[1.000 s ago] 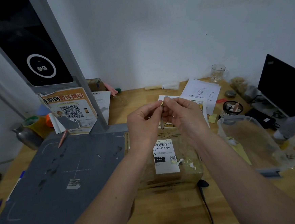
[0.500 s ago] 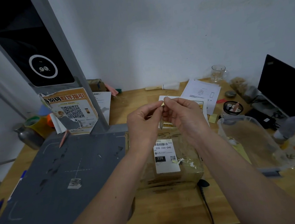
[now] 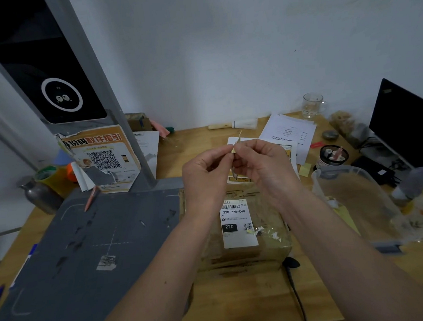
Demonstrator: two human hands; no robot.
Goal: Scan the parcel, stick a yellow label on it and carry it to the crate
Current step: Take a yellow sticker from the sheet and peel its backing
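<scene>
Wooden desk (image 3: 229,308) against a white wall, grey scan mat (image 3: 91,258) on the left. We're pinching a small yellow label (image 3: 233,151) between both sets of fingertips, left hand (image 3: 206,176) and right hand (image 3: 264,166) raised above the parcel (image 3: 244,233), apparently peeling the backing (image 3: 239,136). Parcel is sitting on the desk just right of the mat, white barcode label up. Advice: we keep peeling slowly, avoid touching the glue, then press it onto bare cardboard. Versus half a second ago: hands barely moving, backing strip now poking up higher.
</scene>
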